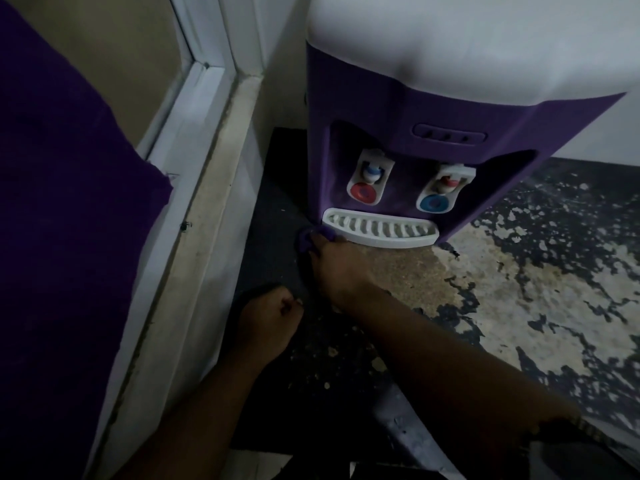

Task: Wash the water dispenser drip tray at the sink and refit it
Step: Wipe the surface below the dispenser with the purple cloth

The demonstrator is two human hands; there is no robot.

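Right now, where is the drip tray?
Head view, centre: the tray sits at the dispenser's base under the two taps, right hand at its left end.

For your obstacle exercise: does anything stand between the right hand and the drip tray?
Only a purple cloth, bunched under the fingers at the tray's left corner. The right hand already reaches the tray, which sits in the dispenser. The left hand is fisted, off to the side.

Drip tray [380,231] seated in dispenser.
White, slotted grille, level at the purple water dispenser [415,133] base, beneath both taps.
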